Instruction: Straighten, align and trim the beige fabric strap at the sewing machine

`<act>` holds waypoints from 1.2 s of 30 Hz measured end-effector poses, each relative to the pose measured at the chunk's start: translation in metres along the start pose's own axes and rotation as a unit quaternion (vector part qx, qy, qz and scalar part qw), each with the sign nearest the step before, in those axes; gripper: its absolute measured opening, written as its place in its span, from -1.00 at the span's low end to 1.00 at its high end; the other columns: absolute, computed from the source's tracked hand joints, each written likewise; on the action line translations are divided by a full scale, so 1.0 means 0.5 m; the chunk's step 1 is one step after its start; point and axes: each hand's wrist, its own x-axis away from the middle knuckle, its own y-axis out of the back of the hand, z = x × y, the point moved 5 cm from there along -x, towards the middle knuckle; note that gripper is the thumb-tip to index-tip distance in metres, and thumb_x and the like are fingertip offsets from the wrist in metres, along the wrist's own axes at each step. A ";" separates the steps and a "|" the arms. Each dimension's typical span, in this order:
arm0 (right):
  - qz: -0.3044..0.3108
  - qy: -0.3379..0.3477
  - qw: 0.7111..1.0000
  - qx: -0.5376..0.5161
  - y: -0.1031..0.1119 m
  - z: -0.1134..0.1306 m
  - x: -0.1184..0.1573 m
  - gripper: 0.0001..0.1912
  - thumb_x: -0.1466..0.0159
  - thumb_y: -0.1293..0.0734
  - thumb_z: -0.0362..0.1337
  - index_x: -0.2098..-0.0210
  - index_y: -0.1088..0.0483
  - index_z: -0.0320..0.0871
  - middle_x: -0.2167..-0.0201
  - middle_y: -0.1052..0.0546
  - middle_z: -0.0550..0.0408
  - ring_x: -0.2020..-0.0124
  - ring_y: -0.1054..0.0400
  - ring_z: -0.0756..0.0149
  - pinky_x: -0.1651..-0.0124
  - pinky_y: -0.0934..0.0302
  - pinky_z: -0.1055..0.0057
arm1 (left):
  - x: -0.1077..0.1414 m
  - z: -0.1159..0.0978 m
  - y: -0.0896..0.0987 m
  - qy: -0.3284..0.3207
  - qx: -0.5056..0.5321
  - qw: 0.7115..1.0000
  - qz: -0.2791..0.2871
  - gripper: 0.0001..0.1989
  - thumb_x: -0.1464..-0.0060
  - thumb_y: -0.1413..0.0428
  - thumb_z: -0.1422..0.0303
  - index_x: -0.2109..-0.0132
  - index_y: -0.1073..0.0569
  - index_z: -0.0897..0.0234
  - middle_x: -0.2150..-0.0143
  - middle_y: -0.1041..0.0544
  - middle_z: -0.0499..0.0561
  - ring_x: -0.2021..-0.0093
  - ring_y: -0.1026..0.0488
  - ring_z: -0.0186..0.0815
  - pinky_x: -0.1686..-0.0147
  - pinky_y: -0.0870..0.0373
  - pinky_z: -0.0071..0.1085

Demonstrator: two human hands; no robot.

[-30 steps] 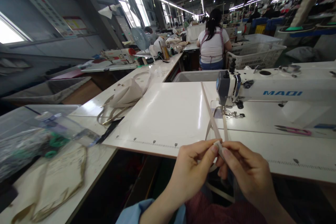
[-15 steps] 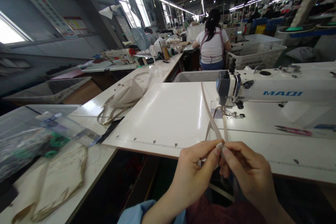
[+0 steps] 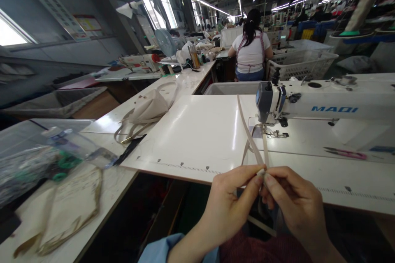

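Both my hands meet in front of the sewing table's front edge, fingertips pinched together. My left hand [image 3: 233,197] is closed on a beige fabric strap [image 3: 251,141], and my right hand [image 3: 291,197] pinches the same bit from the other side. From my fingers the narrow strap runs up across the white table top [image 3: 197,131], with another length passing by the needle area of the sewing machine [image 3: 327,104]. More strap hangs below my hands. The exact fold between my fingertips is mostly covered.
Pink-handled thread snips [image 3: 345,153] lie right of the needle. On the left table are a beige fabric piece with straps [image 3: 149,111], a clear bottle [image 3: 80,148] and folded cloth [image 3: 72,209]. A co-worker [image 3: 251,49] sits ahead beside a white basket [image 3: 300,65].
My hands stay nearly in place, pinching the strap with small finger shifts. The view has moved very slightly.
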 end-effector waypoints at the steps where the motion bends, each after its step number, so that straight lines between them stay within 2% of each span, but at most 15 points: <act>1: 0.000 -0.001 1.000 -0.002 -0.001 0.000 0.000 -0.91 -0.19 -0.31 -0.26 0.44 -0.43 -0.02 0.68 -0.41 0.36 0.66 -0.26 0.57 0.54 -0.19 0.65 | 0.000 0.001 0.001 0.004 0.010 1.000 0.001 -0.75 -0.16 -0.05 0.46 0.03 -0.49 0.21 0.39 -0.54 -0.06 0.25 -0.48 -0.38 0.20 -0.39 -0.56; 4: 0.014 -0.010 1.000 -0.008 -0.008 -0.001 0.000 -0.93 -0.21 -0.31 -0.25 0.40 -0.43 -0.01 0.67 -0.42 0.37 0.65 -0.28 0.58 0.52 -0.21 0.67 | 0.001 0.006 0.004 0.029 0.042 0.999 0.004 -0.77 -0.15 -0.06 0.43 0.06 -0.51 0.21 0.33 -0.55 -0.04 0.30 -0.47 -0.40 0.25 -0.39 -0.56; 9: 0.060 -0.030 0.998 -0.009 -0.022 0.001 0.001 -0.92 -0.24 -0.29 -0.21 0.32 -0.44 0.02 0.63 -0.46 0.33 0.60 -0.35 0.52 0.50 -0.27 0.62 | 0.007 0.022 0.013 0.089 0.107 0.989 -0.039 -0.76 -0.12 -0.09 0.38 0.07 -0.52 0.30 0.38 -0.55 0.00 0.43 -0.44 -0.39 0.40 -0.39 -0.53; 14: 0.088 -0.026 0.996 0.000 -0.031 0.002 -0.001 -0.91 -0.25 -0.28 -0.21 0.28 -0.42 -0.01 0.63 -0.44 0.31 0.60 -0.35 0.51 0.51 -0.27 0.60 | 0.013 0.034 0.019 0.115 0.122 0.985 -0.038 -0.74 -0.14 -0.08 0.33 0.07 -0.52 0.31 0.39 -0.53 0.01 0.41 -0.43 -0.36 0.37 -0.40 -0.49; 18: 0.111 -0.052 0.992 0.002 -0.036 -0.003 -0.005 -0.86 -0.25 -0.27 -0.14 0.31 -0.39 -0.06 0.62 -0.37 0.30 0.68 -0.23 0.56 0.62 -0.14 0.59 | 0.009 0.040 0.036 0.097 0.071 0.993 -0.006 -0.74 -0.18 -0.02 0.30 0.08 -0.53 0.27 0.36 -0.50 0.01 0.35 -0.42 -0.36 0.31 -0.37 -0.47; 21: 0.137 -0.061 0.989 0.016 -0.038 -0.006 -0.005 -0.86 -0.25 -0.27 -0.15 0.32 -0.38 -0.06 0.63 -0.34 0.31 0.68 -0.16 0.57 0.64 -0.05 0.58 | 0.001 0.039 0.058 0.053 -0.009 0.999 -0.007 -0.75 -0.19 -0.02 0.31 0.05 -0.52 0.19 0.32 -0.42 0.00 0.28 -0.37 -0.36 0.25 -0.33 -0.45; 26: 0.159 -0.069 0.985 0.008 -0.036 -0.011 -0.003 -0.84 -0.29 -0.22 -0.16 0.15 -0.34 0.02 0.56 -0.40 0.30 0.68 -0.20 0.56 0.60 -0.10 0.56 | -0.006 0.039 0.064 0.005 -0.049 0.998 0.038 -0.68 -0.22 0.03 0.34 -0.09 -0.39 0.06 0.13 -0.34 0.04 0.08 -0.31 -0.31 0.05 -0.27 -0.36; 29: 0.158 -0.066 0.985 -0.003 -0.035 -0.012 -0.004 -0.84 -0.30 -0.21 -0.18 0.14 -0.36 0.02 0.51 -0.46 0.29 0.62 -0.30 0.54 0.50 -0.23 0.57 | -0.001 0.051 0.064 0.023 -0.022 0.999 -0.026 -0.68 -0.19 -0.02 0.33 -0.09 -0.36 0.14 0.23 -0.36 0.00 0.18 -0.33 -0.33 0.08 -0.29 -0.36; 31: 0.151 -0.066 0.986 -0.012 -0.038 -0.013 -0.003 -0.85 -0.30 -0.22 -0.18 0.16 -0.38 0.02 0.49 -0.48 0.29 0.57 -0.35 0.53 0.43 -0.28 0.58 | 0.009 0.066 0.057 0.054 0.047 0.994 -0.082 -0.69 -0.15 -0.07 0.32 -0.05 -0.34 0.21 0.30 -0.39 -0.03 0.25 -0.35 -0.35 0.16 -0.32 -0.39; 34: 0.140 -0.070 0.987 -0.031 -0.055 -0.017 0.004 -0.89 -0.29 -0.23 -0.18 0.18 -0.31 0.02 0.52 -0.49 0.31 0.54 -0.37 0.50 0.42 -0.28 0.59 | 0.027 0.085 0.031 0.107 0.190 0.968 -0.125 -0.63 -0.11 -0.11 0.31 -0.05 -0.25 0.21 0.29 -0.45 -0.02 0.35 -0.39 -0.38 0.33 -0.35 -0.47; 36: 0.136 -0.073 0.987 -0.033 -0.067 -0.022 0.011 -0.89 -0.29 -0.23 -0.17 0.19 -0.23 0.02 0.50 -0.52 0.31 0.48 -0.41 0.46 0.39 -0.29 0.57 | 0.038 0.092 0.017 0.134 0.250 0.946 -0.155 -0.57 -0.06 -0.16 0.32 -0.05 -0.22 0.21 0.30 -0.48 -0.02 0.39 -0.42 -0.39 0.39 -0.36 -0.49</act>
